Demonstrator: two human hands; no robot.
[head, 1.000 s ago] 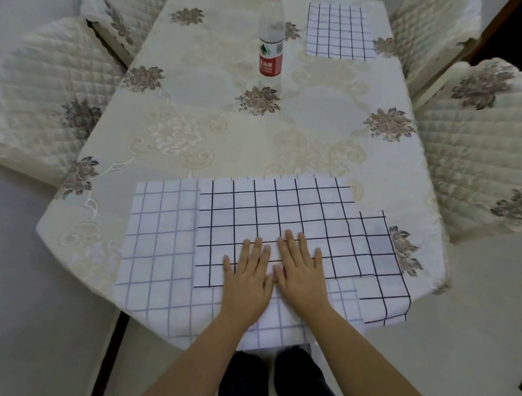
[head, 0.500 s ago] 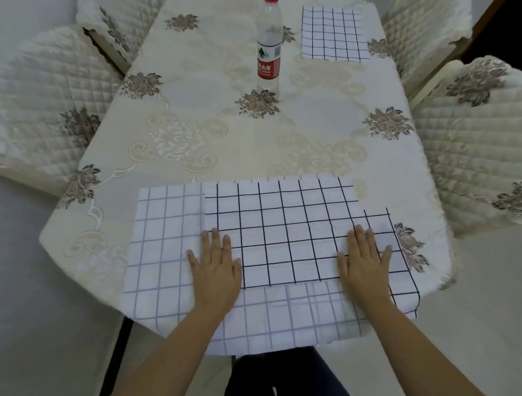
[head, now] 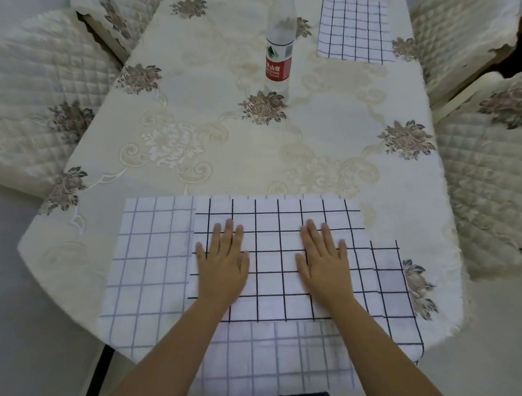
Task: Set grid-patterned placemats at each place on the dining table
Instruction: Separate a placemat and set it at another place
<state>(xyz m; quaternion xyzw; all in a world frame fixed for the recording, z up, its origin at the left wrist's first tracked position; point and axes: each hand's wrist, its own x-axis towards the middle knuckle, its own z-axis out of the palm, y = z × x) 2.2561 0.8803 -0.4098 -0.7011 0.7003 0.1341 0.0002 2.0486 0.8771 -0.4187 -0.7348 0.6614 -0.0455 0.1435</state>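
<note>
A stack of white placemats with dark grid lines (head: 274, 276) lies at the near end of the table, offset so several layers show; the lowest hangs over the near edge. My left hand (head: 222, 262) and my right hand (head: 324, 260) rest flat on the top mat, palms down, fingers slightly spread, holding nothing. One more grid placemat (head: 354, 29) lies flat at the far right of the table.
The table wears a cream floral tablecloth (head: 196, 135). A clear water bottle with a red label (head: 279, 46) stands upright at the far middle. Quilted cream chairs flank it: left (head: 34, 98) and right (head: 494, 166), more at the far corners.
My hands started together at the mat's near middle, slid apart to its sides, and have now come inward and farther up the top mat.
</note>
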